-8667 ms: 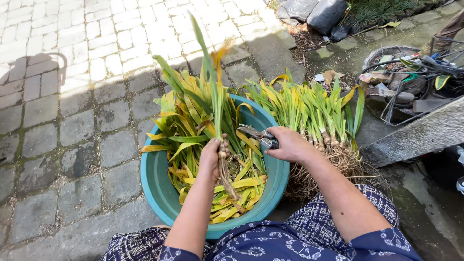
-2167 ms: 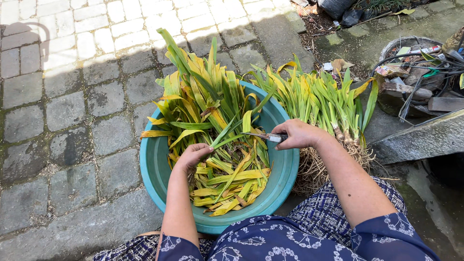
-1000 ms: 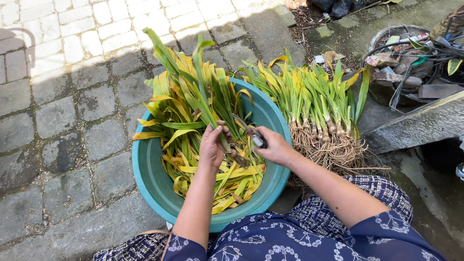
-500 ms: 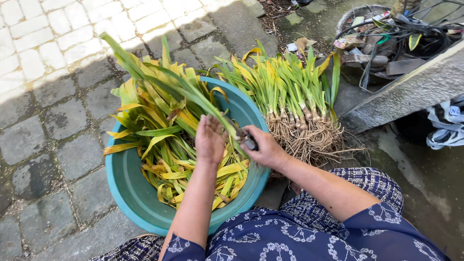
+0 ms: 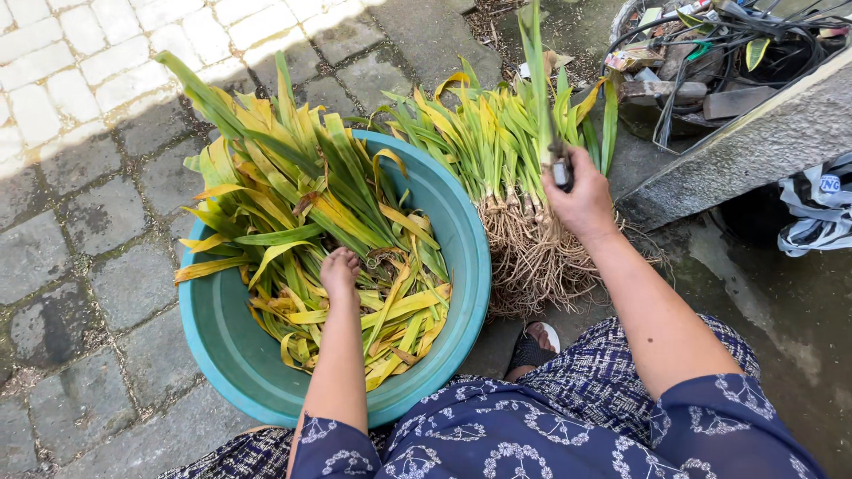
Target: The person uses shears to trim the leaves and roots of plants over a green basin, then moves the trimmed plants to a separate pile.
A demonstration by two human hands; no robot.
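**Left hand in the basin, right hand lifting one plant**

At 6 o'clock, nearest to you, you see your lap in the dark blue patterned cloth point(image 5: 532, 435), and a sandal point(image 5: 535, 344) shows just beyond your knee.

Your left hand point(image 5: 340, 273) reaches forward into the teal basin point(image 5: 222, 346), which lies at about 9 o'clock from your lap. The fingers are bent down into the cut leaves point(image 5: 355, 266), yellow and green, that fill the basin. They press among the leaves, but you cannot tell if they are closed around any leaf, because the fingertips are hidden.

Your right hand point(image 5: 581, 200) is raised at about 1 o'clock. It is closed tight around the base of one plant point(image 5: 536, 80), whose long green leaves stand up from the fist. A small dark tool, maybe scissors point(image 5: 562, 171), shows at the top of the same fist; it is too much covered to be sure.

Just under and to the left of this hand lies the heap of uncut plants point(image 5: 497, 151) with pale tangled roots point(image 5: 532, 257), touching the right rim of the basin.

Farther, at 2 o'clock, a grey concrete ledge point(image 5: 754, 142) runs slanted, and behind it there is a tub of cables and scraps point(image 5: 710, 53). From 9 to 12 o'clock the paving stones point(image 5: 80, 177) spread, sunlit at the far corner.
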